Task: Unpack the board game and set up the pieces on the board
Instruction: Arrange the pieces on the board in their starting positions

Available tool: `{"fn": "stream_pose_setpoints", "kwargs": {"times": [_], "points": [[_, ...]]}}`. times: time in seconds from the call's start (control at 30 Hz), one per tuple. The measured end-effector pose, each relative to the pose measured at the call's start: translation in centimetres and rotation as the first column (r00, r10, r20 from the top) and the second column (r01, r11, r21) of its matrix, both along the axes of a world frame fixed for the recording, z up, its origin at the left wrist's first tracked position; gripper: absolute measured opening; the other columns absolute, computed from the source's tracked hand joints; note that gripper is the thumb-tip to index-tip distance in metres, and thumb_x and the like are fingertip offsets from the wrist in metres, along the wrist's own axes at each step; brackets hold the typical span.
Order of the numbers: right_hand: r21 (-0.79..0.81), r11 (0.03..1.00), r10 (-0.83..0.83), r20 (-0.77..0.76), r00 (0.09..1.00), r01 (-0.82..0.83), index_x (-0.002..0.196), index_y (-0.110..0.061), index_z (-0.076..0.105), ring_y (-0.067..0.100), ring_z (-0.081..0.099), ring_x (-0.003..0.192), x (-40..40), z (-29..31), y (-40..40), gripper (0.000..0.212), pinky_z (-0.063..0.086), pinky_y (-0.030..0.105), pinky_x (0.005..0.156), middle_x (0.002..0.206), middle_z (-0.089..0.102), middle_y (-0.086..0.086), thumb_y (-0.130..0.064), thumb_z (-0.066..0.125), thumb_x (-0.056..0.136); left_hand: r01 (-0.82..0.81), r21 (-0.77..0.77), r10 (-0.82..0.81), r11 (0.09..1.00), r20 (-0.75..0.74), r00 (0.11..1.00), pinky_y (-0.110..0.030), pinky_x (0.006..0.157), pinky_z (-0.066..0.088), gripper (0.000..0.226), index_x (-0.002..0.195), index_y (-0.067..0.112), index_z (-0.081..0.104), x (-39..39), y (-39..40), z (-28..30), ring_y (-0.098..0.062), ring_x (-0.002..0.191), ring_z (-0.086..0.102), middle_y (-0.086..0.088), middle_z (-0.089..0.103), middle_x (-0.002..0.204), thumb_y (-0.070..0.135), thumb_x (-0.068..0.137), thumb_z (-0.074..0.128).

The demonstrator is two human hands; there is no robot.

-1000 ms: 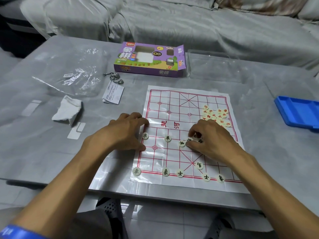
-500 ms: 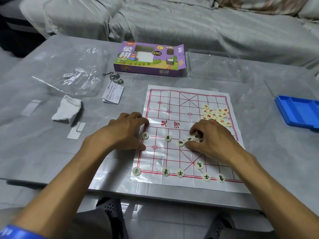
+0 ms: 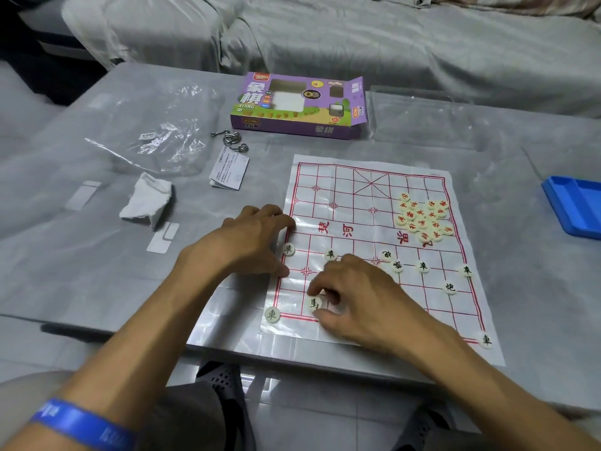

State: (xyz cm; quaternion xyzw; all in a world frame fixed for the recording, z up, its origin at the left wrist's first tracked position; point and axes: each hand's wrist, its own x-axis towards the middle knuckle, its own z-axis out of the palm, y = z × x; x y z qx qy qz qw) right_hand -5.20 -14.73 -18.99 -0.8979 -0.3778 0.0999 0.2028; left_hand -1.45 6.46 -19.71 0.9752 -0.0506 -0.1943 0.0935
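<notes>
A white paper xiangqi board (image 3: 364, 190) with red lines lies on the grey table. My right hand (image 3: 357, 297) pinches a round cream piece with a black horse character (image 3: 314, 303) at the board's near left, beside the black chariot piece (image 3: 272, 314) at the corner. My left hand (image 3: 247, 245) presses flat on the board's left edge, next to a black pawn (image 3: 288, 249). Several more black-lettered pieces stand on the near half. A heap of red-lettered pieces (image 3: 424, 219) lies at the right, by the river.
The purple game box (image 3: 292, 105) stands open behind the board, with a clear plastic tray (image 3: 419, 115) to its right. A blue tray (image 3: 575, 203) sits at the far right. Left of the board lie a leaflet (image 3: 229, 169), metal rings (image 3: 229, 139), a plastic bag (image 3: 156, 138) and crumpled paper (image 3: 148, 200).
My right hand has moved from the middle of the board to its near left corner, carrying the horse piece. Pieces it covered are now in view. My left hand has stayed put.
</notes>
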Motion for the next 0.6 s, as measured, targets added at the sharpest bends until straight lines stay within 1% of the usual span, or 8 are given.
{"fn": "stream_pose_setpoints", "kwargs": {"times": [0.1, 0.2, 0.4, 0.5, 0.6], "points": [[-0.005, 0.999, 0.035, -0.002, 0.999, -0.035, 0.105, -0.026, 0.069, 0.006, 0.038, 0.081, -0.2, -0.7, 0.6, 0.024, 0.044, 0.029, 0.07, 0.079, 0.049, -0.017, -0.033, 0.062, 0.083, -0.005, -0.001, 0.005, 1.0, 0.006, 1.0, -0.047, 0.106, 0.035, 0.089, 0.144, 0.038, 0.03, 0.1, 0.1, -0.2, -0.024, 0.14, 0.024, 0.009, 0.022, 0.156, 0.055, 0.07, 0.078], [-0.019, 0.999, 0.044, 0.003, 0.999, -0.044, 0.109, -0.027, 0.068, 0.008, 0.042, 0.086, -0.5, -1.1, 1.0, 0.026, 0.046, 0.032, 0.072, 0.088, 0.06, -0.011, -0.035, 0.06, 0.085, -0.003, 0.002, 0.003, 1.0, 0.004, 1.0, -0.046, 0.105, 0.036, 0.089, 0.144, 0.038, 0.031, 0.1, 0.0, -0.1, -0.024, 0.14, 0.024, 0.009, 0.022, 0.156, 0.054, 0.07, 0.078], [-0.045, 0.998, 0.054, 0.023, 0.998, -0.053, 0.112, -0.026, 0.067, 0.012, 0.045, 0.092, -0.6, -1.3, 1.3, 0.028, 0.035, 0.027, 0.068, 0.096, 0.062, -0.007, -0.037, 0.059, 0.087, -0.005, -0.005, 0.005, 1.0, 0.002, 1.0, -0.047, 0.105, 0.036, 0.088, 0.143, 0.038, 0.032, 0.1, 0.1, -0.1, -0.024, 0.139, 0.024, 0.008, 0.022, 0.156, 0.054, 0.07, 0.078], [-0.034, 0.998, 0.061, 0.041, 0.997, -0.06, 0.113, -0.026, 0.067, 0.013, 0.046, 0.094, -0.8, -1.7, 1.3, 0.029, 0.036, 0.027, 0.069, 0.101, 0.064, -0.007, -0.038, 0.059, 0.087, -0.006, -0.003, 0.006, 1.0, 0.001, 1.0, -0.047, 0.106, 0.036, 0.089, 0.143, 0.039, 0.032, 0.2, 0.1, -0.2, -0.024, 0.14, 0.024, 0.008, 0.022, 0.156, 0.055, 0.069, 0.079], [-0.056, 0.996, 0.075, 0.037, 0.996, -0.073, 0.113, -0.027, 0.065, 0.011, 0.043, 0.09, -0.8, -1.4, 1.3, 0.032, 0.038, 0.028, 0.069, 0.098, 0.063, -0.008, -0.042, 0.06, 0.086, -0.006, -0.003, 0.006, 1.0, 0.002, 1.0, -0.048, 0.106, 0.036, 0.089, 0.142, 0.039, 0.032, 0.2, 0.1, -0.2, -0.024, 0.139, 0.025, 0.008, 0.023, 0.155, 0.055, 0.069, 0.079]]}}
